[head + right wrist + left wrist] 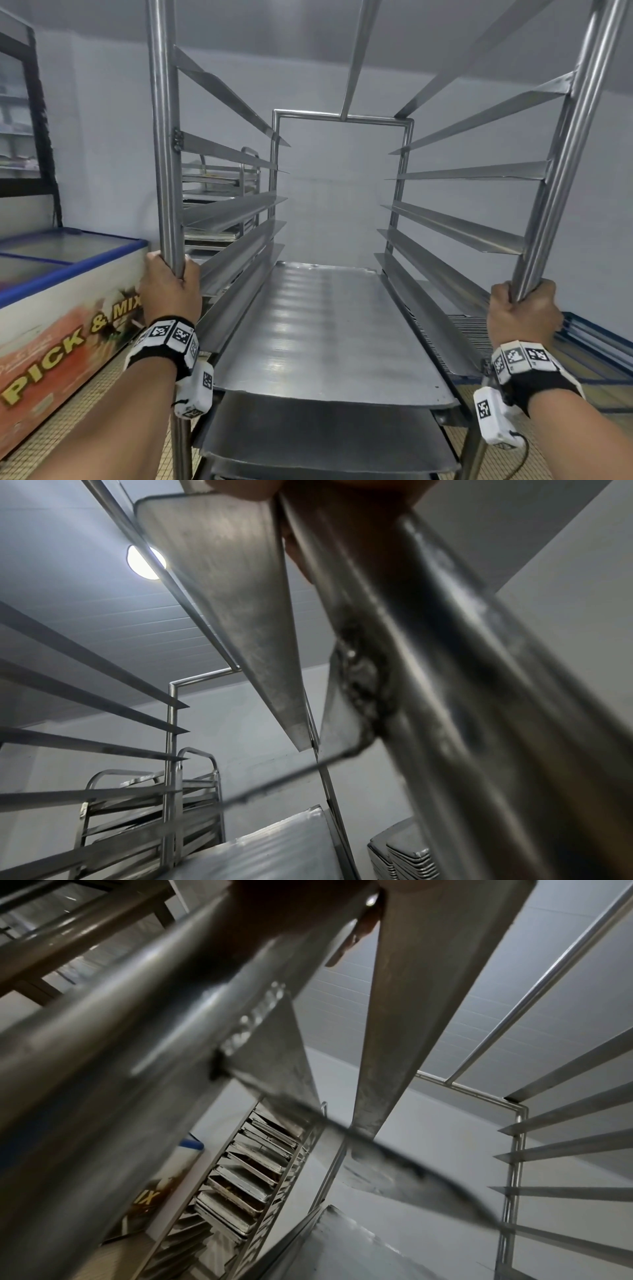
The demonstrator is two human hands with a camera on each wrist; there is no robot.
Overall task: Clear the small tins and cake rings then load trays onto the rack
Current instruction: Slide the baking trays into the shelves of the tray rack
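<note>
A tall steel tray rack point(476, 171) fills the head view, with angled runners on both sides. A flat metal tray point(325, 329) lies on a middle pair of runners, and two more trays point(322, 431) sit on the levels below. My left hand point(171, 287) grips the rack's front left post point(164, 137). My right hand point(524, 313) grips the front right post point(561, 171). The left wrist view shows the left post point(103, 1069) close up and blurred. The right post point(445, 669) crosses the right wrist view the same way. No small tins or cake rings are in view.
A chest freezer point(65, 308) lettered "PICK & MIX" stands close on the left. A second rack point(240, 1177) loaded with trays stands behind the left side. A stack of trays point(582, 332) lies low at the right by the wall. The floor is tiled.
</note>
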